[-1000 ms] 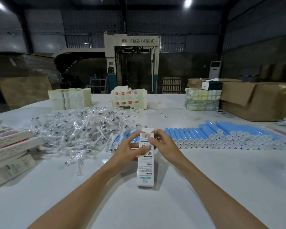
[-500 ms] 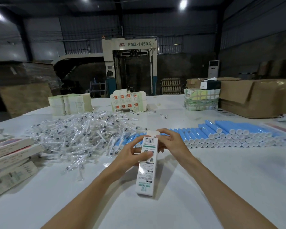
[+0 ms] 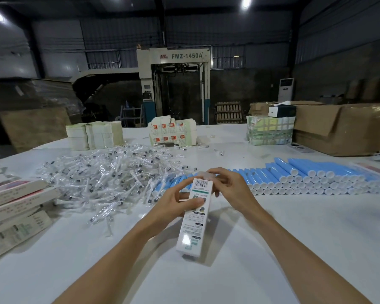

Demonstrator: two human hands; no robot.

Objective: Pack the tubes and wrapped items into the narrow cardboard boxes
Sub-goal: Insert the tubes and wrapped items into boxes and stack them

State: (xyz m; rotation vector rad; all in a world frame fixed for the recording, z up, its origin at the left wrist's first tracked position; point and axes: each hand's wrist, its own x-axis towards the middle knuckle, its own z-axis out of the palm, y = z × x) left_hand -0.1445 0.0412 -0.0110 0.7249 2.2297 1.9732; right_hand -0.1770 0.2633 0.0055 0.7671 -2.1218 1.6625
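Observation:
A narrow white cardboard box [image 3: 192,229] with a barcode near its top is held tilted above the white table [image 3: 294,249]. My left hand [image 3: 176,202] grips its upper part, thumb across the printed face. My right hand [image 3: 230,189] pinches the flap at the box's far end, fingers curled over it. Behind the hands lies a row of blue tubes [image 3: 305,176] with white caps. A heap of clear-wrapped items [image 3: 110,174] spreads at the left.
Closed narrow boxes [image 3: 15,207] are stacked at the left edge. Stacks of flat cartons [image 3: 94,137], printed cartons [image 3: 171,133] and a taped bundle [image 3: 269,132] stand at the back. A big brown carton [image 3: 342,128] is at the right.
The box has been lifted and tilted, its near end off the table. My right hand has closed over the top flap. The view has dropped slightly.

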